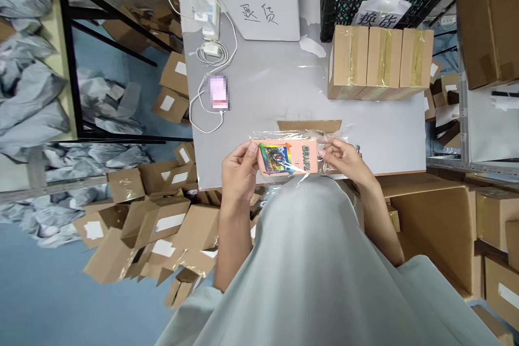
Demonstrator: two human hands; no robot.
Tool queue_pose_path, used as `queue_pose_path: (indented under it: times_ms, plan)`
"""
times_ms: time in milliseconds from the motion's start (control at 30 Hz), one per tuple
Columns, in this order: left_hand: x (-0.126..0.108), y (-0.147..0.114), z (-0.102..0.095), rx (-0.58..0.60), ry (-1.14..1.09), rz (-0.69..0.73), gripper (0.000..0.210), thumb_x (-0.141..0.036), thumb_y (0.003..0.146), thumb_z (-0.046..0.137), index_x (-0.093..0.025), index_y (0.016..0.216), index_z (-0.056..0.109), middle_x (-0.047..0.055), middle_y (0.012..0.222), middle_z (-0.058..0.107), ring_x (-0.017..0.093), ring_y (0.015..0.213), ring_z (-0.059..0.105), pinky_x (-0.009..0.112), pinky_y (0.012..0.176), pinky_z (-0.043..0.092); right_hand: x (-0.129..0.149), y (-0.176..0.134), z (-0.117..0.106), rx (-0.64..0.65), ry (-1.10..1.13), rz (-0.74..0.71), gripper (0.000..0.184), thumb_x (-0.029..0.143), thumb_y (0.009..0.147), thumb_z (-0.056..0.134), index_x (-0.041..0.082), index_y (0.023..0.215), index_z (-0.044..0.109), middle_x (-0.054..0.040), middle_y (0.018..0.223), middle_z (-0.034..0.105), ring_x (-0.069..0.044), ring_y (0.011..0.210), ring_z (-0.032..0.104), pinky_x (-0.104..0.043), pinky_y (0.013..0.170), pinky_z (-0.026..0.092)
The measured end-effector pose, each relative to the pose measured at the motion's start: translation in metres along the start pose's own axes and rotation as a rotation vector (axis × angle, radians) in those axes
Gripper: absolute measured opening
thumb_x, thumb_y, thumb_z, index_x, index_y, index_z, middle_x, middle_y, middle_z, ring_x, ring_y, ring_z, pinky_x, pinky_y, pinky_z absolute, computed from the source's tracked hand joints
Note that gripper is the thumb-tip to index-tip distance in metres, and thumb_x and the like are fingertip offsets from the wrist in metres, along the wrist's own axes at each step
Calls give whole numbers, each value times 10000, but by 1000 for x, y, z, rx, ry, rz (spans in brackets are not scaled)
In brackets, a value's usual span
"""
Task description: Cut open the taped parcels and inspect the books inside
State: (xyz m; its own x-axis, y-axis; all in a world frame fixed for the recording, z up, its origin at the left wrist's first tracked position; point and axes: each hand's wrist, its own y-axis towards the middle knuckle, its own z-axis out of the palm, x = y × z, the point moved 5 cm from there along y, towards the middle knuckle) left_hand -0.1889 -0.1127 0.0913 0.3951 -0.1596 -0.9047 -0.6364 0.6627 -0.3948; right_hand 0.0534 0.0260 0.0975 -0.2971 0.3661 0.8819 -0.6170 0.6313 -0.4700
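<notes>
A pink booklet [299,158] with a colourful cover picture and dark lettering lies inside a clear plastic bag [320,140], held at the table's near edge. My left hand [240,168] is closed on the booklet's left end, thumb on top. With the fingertips of my right hand [344,158] I pinch the loose clear plastic past the booklet's right end. Just beyond the bag, a flat piece of brown cardboard [310,125] rests on the table.
Three taped cartons [384,62] stand in a row before a black crate [344,0] of boxes. A white foam box [263,13] holds colourful booklets. White cables [221,65] and a blurred phone [219,92] lie at left. Cardboard boxes [162,221] crowd the floor.
</notes>
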Motion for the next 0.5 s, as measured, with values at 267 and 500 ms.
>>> queue_pose_path:
  times_ms: [267,500]
  plan:
    - [3,-5,-8,-27,-39,-13,552,-633,685,1013,-178,945,840,49,867,830,190,773,781,270,714,637,-9,-9,-4,-223,-73,-203,298,545,947,783,254,967,726,-70,1170,748,-269,1264,675,-453,1147,524]
    - [8,-3,-15,-19,-52,-15,567,-651,693,1002,-174,947,829,40,838,813,196,802,782,282,755,641,-35,-3,-3,-148,-1,36,664,593,754,941,223,1233,667,-41,1018,750,-201,858,703,-383,847,611]
